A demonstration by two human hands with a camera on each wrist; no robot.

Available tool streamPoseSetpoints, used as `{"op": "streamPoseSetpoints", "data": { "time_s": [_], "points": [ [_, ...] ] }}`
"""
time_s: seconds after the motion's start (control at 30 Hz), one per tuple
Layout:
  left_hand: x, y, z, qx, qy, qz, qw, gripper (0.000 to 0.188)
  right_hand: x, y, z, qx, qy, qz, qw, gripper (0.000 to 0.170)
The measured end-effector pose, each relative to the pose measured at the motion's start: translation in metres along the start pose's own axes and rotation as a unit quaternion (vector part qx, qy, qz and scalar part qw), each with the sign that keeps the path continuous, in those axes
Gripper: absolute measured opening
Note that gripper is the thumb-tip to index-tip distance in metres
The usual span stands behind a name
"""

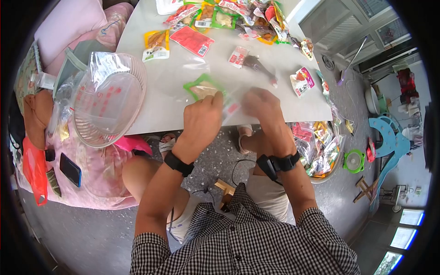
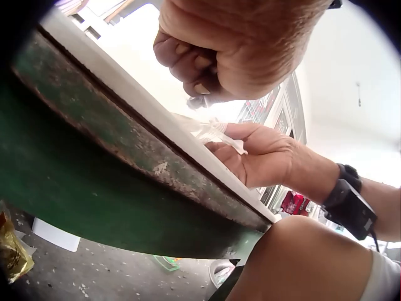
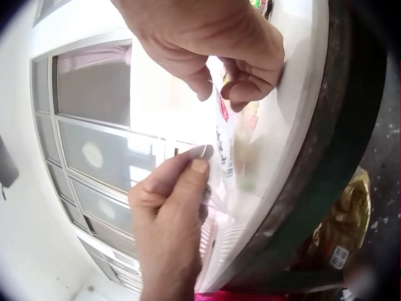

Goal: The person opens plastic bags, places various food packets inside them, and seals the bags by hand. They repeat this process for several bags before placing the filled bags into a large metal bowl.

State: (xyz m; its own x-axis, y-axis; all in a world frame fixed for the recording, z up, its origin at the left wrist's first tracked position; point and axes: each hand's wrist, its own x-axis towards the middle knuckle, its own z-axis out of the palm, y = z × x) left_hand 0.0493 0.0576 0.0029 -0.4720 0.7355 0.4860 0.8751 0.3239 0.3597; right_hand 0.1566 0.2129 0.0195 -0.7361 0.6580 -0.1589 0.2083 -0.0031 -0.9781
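Over the table's front edge, my left hand [image 1: 203,120] pinches a clear plastic packet [image 1: 231,108] between thumb and curled fingers. My right hand [image 1: 265,107], blurred in the head view, is at the packet's other side. Clear plastic [image 2: 229,138] shows between the right hand's thumb and fingers [image 2: 254,153] in the left wrist view. Red and black print on a white strip of the packet [image 3: 224,138] shows in the right wrist view. Just beyond the left hand lies a green-edged packet [image 1: 197,87] on the table.
Many food packets [image 1: 256,20] are piled at the table's [image 1: 156,96] far side. A red packet [image 1: 192,41] and a brown drumstick-shaped pack [image 1: 259,66] lie nearer. At left stands a clear plastic basket [image 1: 137,87]; a basin of packets [image 1: 321,151] is below right.
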Motion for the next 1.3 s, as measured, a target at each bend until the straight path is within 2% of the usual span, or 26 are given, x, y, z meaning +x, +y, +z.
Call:
{"op": "streamPoseSetpoints", "data": {
  "time_s": [0.07, 0.17, 0.27, 0.3, 0.4, 0.47, 0.5, 0.6, 0.63, 0.67, 0.7, 0.8, 0.9, 1.0, 1.1, 1.2, 1.23, 1.27, 1.3],
  "points": [
    [0.000, -0.001, 0.000, -0.003, 0.003, -0.004, 1.000, 0.038, -0.011, -0.003, -0.004, -0.051, -0.020, 0.076, 0.996, 0.043],
    [0.001, -0.001, -0.001, -0.016, 0.006, -0.005, 1.000, 0.038, -0.016, -0.007, 0.002, -0.165, -0.101, 0.088, 0.977, 0.046],
    [0.001, 0.002, -0.003, -0.025, 0.000, -0.005, 1.000, 0.037, -0.016, -0.001, 0.025, -0.334, -0.047, -0.085, 0.937, 0.043],
    [0.001, 0.002, -0.003, -0.026, -0.002, -0.008, 1.000, 0.037, -0.018, -0.004, 0.036, -0.371, -0.012, -0.117, 0.921, 0.038],
    [-0.002, 0.001, -0.002, -0.040, -0.001, 0.009, 0.999, 0.036, -0.011, 0.001, 0.051, -0.316, 0.036, -0.158, 0.935, 0.030],
    [-0.002, 0.000, -0.004, -0.043, 0.002, 0.004, 0.999, 0.034, -0.015, -0.004, 0.053, -0.107, 0.025, -0.089, 0.990, 0.025],
    [-0.004, 0.000, -0.006, -0.046, 0.001, 0.002, 0.999, 0.033, -0.020, -0.004, 0.054, 0.000, 0.020, -0.049, 0.999, 0.023],
    [-0.003, -0.005, -0.014, -0.038, 0.020, -0.011, 0.999, 0.032, -0.032, 0.012, 0.045, -0.128, -0.066, -0.158, 0.977, 0.026],
    [-0.003, -0.004, -0.016, -0.035, 0.020, -0.019, 0.999, 0.029, -0.034, 0.012, 0.045, -0.222, -0.074, -0.259, 0.937, 0.029],
    [-0.002, -0.003, -0.019, -0.032, 0.021, -0.026, 0.999, 0.025, -0.037, 0.011, 0.045, -0.311, -0.081, -0.356, 0.878, 0.033],
    [-0.002, -0.003, -0.020, -0.029, 0.022, -0.032, 0.999, 0.022, -0.039, 0.010, 0.047, -0.393, -0.086, -0.445, 0.800, 0.036],
    [-0.005, -0.002, -0.017, -0.062, 0.015, -0.023, 0.998, 0.031, -0.038, 0.009, 0.056, -0.512, -0.147, -0.438, 0.725, 0.049],
    [-0.009, 0.005, -0.017, -0.038, 0.020, -0.001, 0.999, 0.031, -0.018, 0.018, 0.071, -0.504, -0.172, -0.435, 0.726, 0.065],
    [-0.011, 0.011, -0.018, -0.051, -0.019, -0.004, 0.999, 0.033, -0.001, 0.010, 0.071, -0.430, -0.195, -0.461, 0.752, 0.074],
    [-0.010, 0.004, -0.021, -0.038, 0.009, -0.020, 0.999, 0.035, 0.008, 0.016, 0.081, -0.388, -0.169, -0.465, 0.777, 0.071],
    [-0.005, -0.003, -0.031, -0.058, -0.005, -0.082, 0.995, 0.036, -0.005, 0.009, 0.077, -0.464, -0.227, -0.412, 0.750, 0.058],
    [-0.003, -0.007, -0.026, -0.027, 0.042, -0.078, 0.996, 0.019, -0.009, 0.000, 0.072, -0.422, -0.252, -0.425, 0.761, 0.052],
    [-0.002, -0.009, -0.025, -0.027, 0.030, -0.090, 0.995, 0.022, -0.013, -0.013, 0.064, -0.377, -0.276, -0.435, 0.769, 0.045],
    [-0.001, -0.010, -0.026, -0.028, 0.017, -0.103, 0.994, 0.026, -0.013, -0.025, 0.053, -0.352, -0.287, -0.403, 0.795, 0.040]
  ]
}}
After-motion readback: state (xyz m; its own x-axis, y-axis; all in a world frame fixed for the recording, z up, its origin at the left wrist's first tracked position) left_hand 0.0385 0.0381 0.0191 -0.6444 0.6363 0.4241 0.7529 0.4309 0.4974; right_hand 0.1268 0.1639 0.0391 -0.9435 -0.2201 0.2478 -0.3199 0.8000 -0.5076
